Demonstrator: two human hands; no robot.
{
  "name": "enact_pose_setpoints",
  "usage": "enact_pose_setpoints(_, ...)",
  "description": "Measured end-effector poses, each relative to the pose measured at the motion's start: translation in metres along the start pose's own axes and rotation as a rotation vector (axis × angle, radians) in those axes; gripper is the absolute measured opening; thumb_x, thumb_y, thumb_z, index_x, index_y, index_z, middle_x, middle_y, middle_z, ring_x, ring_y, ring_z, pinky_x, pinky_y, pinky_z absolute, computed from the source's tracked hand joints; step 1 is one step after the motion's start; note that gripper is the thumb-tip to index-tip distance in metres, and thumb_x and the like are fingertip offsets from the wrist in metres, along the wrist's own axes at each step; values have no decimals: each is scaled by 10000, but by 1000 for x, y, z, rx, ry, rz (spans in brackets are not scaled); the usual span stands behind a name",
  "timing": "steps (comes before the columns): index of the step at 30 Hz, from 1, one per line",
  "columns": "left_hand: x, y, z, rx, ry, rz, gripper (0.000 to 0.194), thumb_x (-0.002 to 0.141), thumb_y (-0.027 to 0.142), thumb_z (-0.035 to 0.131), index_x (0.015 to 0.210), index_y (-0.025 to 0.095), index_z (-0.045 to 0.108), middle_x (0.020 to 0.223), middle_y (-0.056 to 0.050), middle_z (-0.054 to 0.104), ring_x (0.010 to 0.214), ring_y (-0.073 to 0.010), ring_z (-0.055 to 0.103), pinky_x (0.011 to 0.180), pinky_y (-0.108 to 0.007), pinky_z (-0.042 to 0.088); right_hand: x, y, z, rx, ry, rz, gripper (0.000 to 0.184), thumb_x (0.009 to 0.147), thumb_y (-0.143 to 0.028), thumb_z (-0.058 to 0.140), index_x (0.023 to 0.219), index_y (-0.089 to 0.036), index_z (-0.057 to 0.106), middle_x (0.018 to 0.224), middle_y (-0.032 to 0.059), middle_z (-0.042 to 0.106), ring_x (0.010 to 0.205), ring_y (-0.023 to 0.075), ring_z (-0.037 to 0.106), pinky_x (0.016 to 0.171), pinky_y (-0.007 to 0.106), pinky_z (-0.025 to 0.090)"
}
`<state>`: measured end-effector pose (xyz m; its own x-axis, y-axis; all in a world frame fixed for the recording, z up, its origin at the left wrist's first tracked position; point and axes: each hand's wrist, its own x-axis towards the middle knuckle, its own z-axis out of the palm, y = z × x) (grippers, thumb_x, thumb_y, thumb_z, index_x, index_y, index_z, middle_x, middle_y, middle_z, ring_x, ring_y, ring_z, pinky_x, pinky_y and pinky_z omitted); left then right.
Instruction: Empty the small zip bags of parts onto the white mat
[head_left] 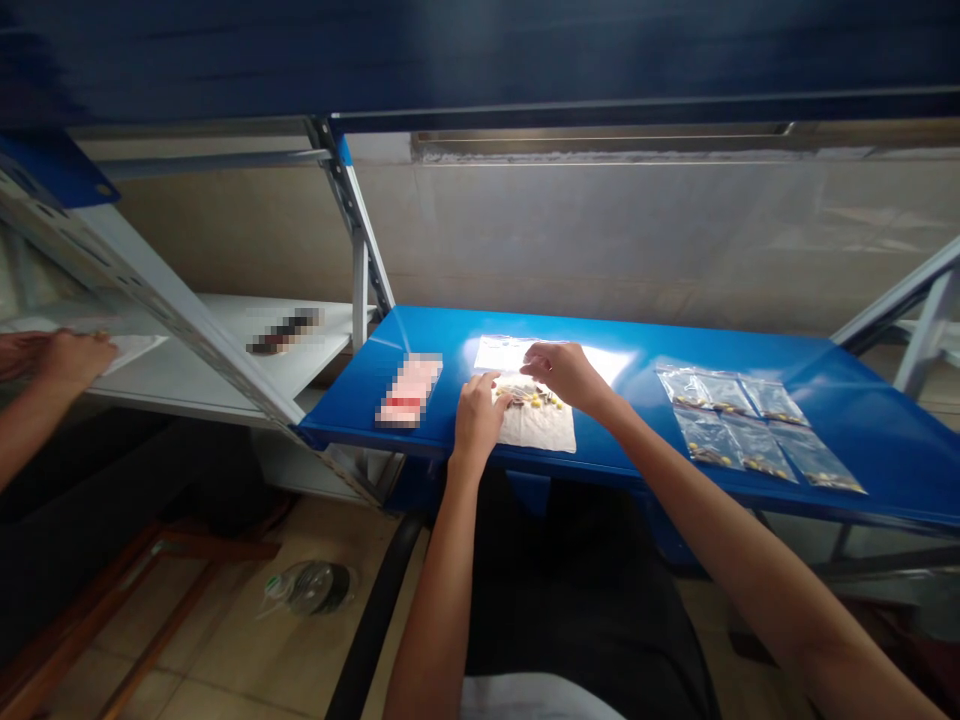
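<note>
My left hand (pixel 478 418) rests at the near edge of a white cloth (pixel 541 432), its fingertips among small yellow and dark pieces (pixel 526 398). My right hand (pixel 566 375) hangs just above the far side of that pile, fingers curled downward. A clear plastic bag (pixel 501 353) lies flat beyond the cloth, shining in the light, its edge close to my right fingers. Whether either hand pinches anything is hidden by the fingers.
The cloth lies on a blue metal shelf (pixel 630 350). Several filled clear bags (pixel 757 430) lie in rows to the right, and a blurred pink packet (pixel 410 390) lies to the left. Another person's hand (pixel 75 360) is at a white shelf (pixel 210 340), beyond a metal upright.
</note>
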<state>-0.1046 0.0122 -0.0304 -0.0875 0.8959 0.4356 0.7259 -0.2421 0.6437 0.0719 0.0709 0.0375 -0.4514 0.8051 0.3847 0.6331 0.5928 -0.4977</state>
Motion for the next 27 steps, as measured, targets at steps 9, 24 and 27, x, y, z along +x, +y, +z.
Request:
enact_pose_setpoints(9, 3, 1, 6, -11, 13, 30, 362, 894, 173, 726, 1248, 156, 652, 1097, -117, 685, 1023, -264, 639, 921, -403, 536, -1, 2, 8, -65, 81, -21, 154, 903, -252, 675, 772, -174, 694, 726, 67, 730, 661, 195, 650, 636, 289, 414)
enact_pose_setpoints(24, -7, 33, 19, -558, 206, -215, 593, 916, 247, 679, 1471, 241, 468, 999, -59, 694, 837, -176, 698, 691, -261, 572, -48, -10, 40, 952, 354, 393, 505, 783, -582, 794, 1044, -207, 578, 846, 61, 753, 780, 232, 753, 777, 398, 625)
enact_pose_setpoints(27, 3, 22, 7, -628, 135, -218, 471, 857, 232, 732, 1312, 217, 610, 973, -55, 710, 856, -183, 707, 719, -268, 576, -52, -8, 41, 937, 326, 357, 547, 798, -567, 788, 1157, -225, 555, 994, 70, 739, 924, 233, 737, 809, 366, 600)
